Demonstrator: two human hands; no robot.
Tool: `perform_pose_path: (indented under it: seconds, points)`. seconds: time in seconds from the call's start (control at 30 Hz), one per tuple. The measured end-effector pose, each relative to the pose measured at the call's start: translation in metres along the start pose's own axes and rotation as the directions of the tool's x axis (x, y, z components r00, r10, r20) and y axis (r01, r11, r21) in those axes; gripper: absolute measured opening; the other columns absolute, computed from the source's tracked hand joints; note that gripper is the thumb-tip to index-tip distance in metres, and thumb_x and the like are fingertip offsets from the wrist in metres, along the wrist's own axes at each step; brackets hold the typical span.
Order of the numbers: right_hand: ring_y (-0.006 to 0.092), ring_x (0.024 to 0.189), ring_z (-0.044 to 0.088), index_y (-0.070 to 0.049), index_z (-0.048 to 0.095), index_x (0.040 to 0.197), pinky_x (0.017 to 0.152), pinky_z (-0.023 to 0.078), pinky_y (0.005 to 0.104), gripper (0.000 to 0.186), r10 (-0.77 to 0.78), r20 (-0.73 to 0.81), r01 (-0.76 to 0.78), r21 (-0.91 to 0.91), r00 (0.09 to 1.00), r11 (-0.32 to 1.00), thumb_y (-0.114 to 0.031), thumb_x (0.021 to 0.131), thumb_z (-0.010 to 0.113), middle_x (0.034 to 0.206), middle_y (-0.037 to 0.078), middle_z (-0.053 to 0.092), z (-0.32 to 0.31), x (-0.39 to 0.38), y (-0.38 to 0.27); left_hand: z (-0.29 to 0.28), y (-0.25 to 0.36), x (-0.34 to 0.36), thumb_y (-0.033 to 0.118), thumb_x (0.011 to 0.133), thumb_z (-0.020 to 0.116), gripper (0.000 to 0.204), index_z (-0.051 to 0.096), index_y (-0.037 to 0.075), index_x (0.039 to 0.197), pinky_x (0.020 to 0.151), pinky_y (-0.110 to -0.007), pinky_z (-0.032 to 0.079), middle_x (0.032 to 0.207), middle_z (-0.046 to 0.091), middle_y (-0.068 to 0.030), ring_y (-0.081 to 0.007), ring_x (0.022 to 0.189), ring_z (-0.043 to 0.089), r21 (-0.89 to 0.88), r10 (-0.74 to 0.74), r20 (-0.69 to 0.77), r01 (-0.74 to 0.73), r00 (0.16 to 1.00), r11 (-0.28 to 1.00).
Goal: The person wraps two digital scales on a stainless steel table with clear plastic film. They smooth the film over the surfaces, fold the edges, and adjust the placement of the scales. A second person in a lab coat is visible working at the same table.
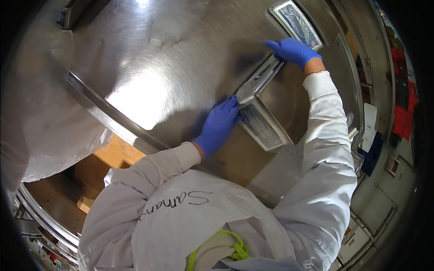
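A stainless steel bench scale [247, 90] lies between my two blue-gloved hands. Its display panel [262, 126], seemingly covered in clear film, faces the near side. My left hand [218, 126] grips the scale's left corner beside that panel, with its fingers pressed together. At the far end of the same long edge, my right hand [294, 51] is wrapped round the scale, its thumb sticking out to the left. Whether the scale rests fully on the table or is tipped up, I cannot tell.
The shiny steel table [190, 49] has a raised rim [113, 117] at left. A second display panel [296, 22] sits beyond my right hand. Clear plastic sheeting [40, 113] hangs at left, above brown cardboard [116, 153]. Another device [71, 16] stands far left; red items [402, 108] hang at right.
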State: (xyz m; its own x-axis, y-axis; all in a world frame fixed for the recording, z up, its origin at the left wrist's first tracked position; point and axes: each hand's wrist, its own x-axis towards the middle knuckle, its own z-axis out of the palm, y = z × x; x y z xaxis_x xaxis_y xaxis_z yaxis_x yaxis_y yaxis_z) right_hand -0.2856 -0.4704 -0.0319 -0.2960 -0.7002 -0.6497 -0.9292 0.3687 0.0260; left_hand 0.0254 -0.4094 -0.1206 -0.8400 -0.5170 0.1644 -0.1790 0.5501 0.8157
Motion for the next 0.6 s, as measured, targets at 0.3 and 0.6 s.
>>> perform_pose_path:
  seconds: [0.3,0.6]
  points:
    - [0.0386,0.073,0.06,-0.002,0.066,0.067,0.072,0.047,0.0453,0.054,-0.209,-0.388,0.099,-0.285,0.898,0.953,-0.042,0.093,0.04,0.072,0.022,0.062,0.024,-0.029,-0.015,0.003,0.006,-0.031,0.012,0.087,0.053,0.049,0.04,-0.008,0.129,0.111,-0.043,0.024,0.14,0.032,-0.0267,-0.0397,0.133,0.029,0.342,0.153,0.326,-0.267,0.933,0.901]
    - [0.0362,0.072,0.062,-0.005,0.07,0.078,0.077,0.047,0.0435,0.063,-0.116,-0.056,0.121,0.082,0.992,0.989,-0.06,0.087,0.04,0.076,0.018,0.065,0.048,-0.09,-0.106,-0.006,-0.002,-0.034,0.017,0.078,0.064,0.064,0.037,-0.008,0.13,0.11,-0.042,0.025,0.138,0.034,-0.0267,-0.0398,0.132,0.028,0.214,0.27,0.259,-0.328,0.927,0.92]
